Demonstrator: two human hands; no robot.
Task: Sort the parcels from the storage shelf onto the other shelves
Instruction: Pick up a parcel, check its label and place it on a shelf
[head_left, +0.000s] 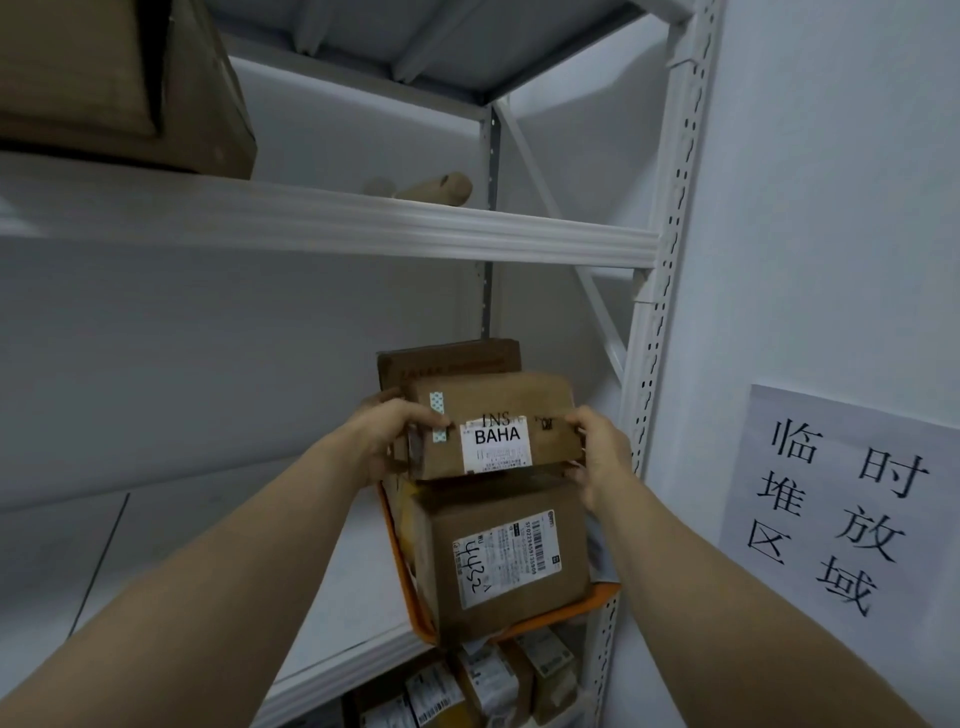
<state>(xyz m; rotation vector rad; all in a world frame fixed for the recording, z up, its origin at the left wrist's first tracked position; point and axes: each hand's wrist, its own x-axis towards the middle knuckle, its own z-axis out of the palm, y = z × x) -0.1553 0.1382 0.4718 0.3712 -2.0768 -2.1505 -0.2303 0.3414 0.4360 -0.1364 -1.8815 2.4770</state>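
Left hand (387, 436) and right hand (602, 457) on opposite ends of top parcel (493, 415).

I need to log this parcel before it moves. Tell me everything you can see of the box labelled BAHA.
The BAHA box is a small, creased brown cardboard carton, roughly level, long side facing the camera. A white label reading INS and BAHA, fine print unreadable, sits on its front; a teal patterned tape strip lies left of it. The left hand grips its left end, the right hand its right end. It is on or just above a larger box, before a darker box.
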